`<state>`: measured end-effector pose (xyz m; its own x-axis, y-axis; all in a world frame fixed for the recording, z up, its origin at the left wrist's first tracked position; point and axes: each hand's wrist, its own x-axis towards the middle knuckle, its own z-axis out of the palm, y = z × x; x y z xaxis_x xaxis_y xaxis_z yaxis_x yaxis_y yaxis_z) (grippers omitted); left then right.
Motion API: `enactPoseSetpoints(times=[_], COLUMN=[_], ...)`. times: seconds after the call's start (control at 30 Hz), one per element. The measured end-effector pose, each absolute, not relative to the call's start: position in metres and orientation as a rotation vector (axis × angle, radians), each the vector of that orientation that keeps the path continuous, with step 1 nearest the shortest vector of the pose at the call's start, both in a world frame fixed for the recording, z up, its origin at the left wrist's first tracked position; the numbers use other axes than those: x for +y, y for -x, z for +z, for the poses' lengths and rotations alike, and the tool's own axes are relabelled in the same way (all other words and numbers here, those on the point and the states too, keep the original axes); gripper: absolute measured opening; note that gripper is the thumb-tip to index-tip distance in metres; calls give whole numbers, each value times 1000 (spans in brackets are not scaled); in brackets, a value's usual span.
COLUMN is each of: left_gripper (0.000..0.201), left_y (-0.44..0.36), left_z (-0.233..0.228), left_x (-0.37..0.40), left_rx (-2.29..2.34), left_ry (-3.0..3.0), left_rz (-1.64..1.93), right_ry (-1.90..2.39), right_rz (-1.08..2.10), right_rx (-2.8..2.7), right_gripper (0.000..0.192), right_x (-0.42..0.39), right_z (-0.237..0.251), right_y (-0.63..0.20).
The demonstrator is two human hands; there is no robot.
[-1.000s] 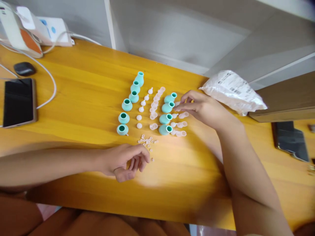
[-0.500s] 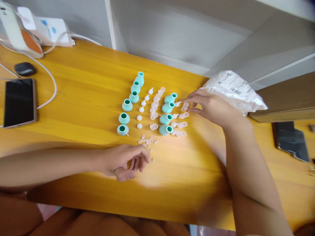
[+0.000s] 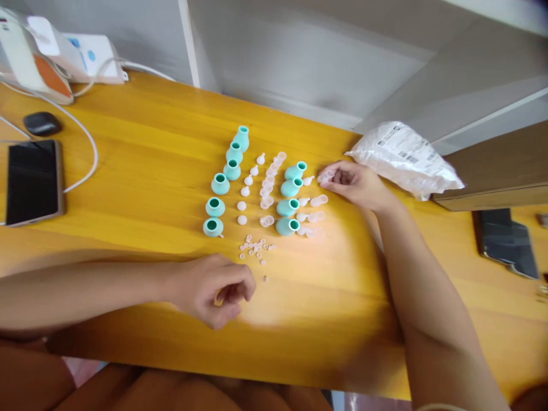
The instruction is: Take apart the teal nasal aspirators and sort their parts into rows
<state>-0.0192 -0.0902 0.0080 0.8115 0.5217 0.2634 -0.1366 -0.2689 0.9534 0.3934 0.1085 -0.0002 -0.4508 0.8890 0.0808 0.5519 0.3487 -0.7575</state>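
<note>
Small teal bulbs lie in two columns on the yellow wooden table [image 3: 128, 171], a left column [image 3: 220, 183] and a right column [image 3: 291, 187]. White tips [image 3: 242, 205] and clear caps [image 3: 268, 185] sit in rows between and beside them. A cluster of tiny clear rings [image 3: 256, 248] lies nearer to me. My right hand [image 3: 357, 184] rests right of the right column, fingers curled around a clear cap [image 3: 325, 176]. My left hand [image 3: 212, 288] lies on the table just below the rings, its fingers curled in with nothing visible in them.
A black phone [image 3: 32, 181] and a dark earbud case [image 3: 41, 123] lie at the far left with white cables [image 3: 88, 148] and a white device [image 3: 29, 57]. A crumpled plastic bag [image 3: 402, 157] sits beyond my right hand. Another dark phone [image 3: 507, 242] lies at the right.
My right hand has drawn back to the right from the teal bulbs and closed around a clear cap. My left hand's fingers have curled tighter.
</note>
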Motion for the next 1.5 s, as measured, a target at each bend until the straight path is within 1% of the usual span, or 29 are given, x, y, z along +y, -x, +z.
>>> enactPoseSetpoints(times=[0.1,0.2,0.33,0.37,0.43,0.53,0.7,0.77,1.03,1.27,1.37,1.5], left_gripper=[24,19,6,7,22,43,72,80,97,112,114,114], left_y=[17,14,13,13,14,12,9,9,8,11,13,13], left_z=[11,8,6,6,8,11,13,13,16,25,27,26], left_x=[-92,-93,-90,-89,-88,-90,-96,-98,-121,-141,-149,-149], left_rx=[221,93,83,133,258,398,497,535,689,987,1111,1171], left_ry=[-1931,-2139,-2547,-2630,-2743,-2815,-2893,-2923,-3002,-3047,-2991,-2963], left_rz=[635,645,720,739,758,682,370,261,89,-6,-56,-56], right_ry=[1310,1316,1304,1290,1256,1228,1216,1204,1211,1241,1245,1239], right_rz=[909,893,906,908,886,846,831,829,813,802,806,812], right_rx=[-2143,-2164,-2142,-2112,-2030,-1938,-1905,-1898,-1886,-1914,-1921,-1916], right_gripper=[36,32,45,45,38,31,30,31,32,29,31,29], right_x=[104,99,96,97,99,101,104,104,106,106,105,104], right_z=[-1,2,0,-3,-9,-19,-26,-27,-30,-30,-29,-28], right_y=[-390,-389,-392,-392,-393,-393,-394,-395,-399,-401,-401,-399])
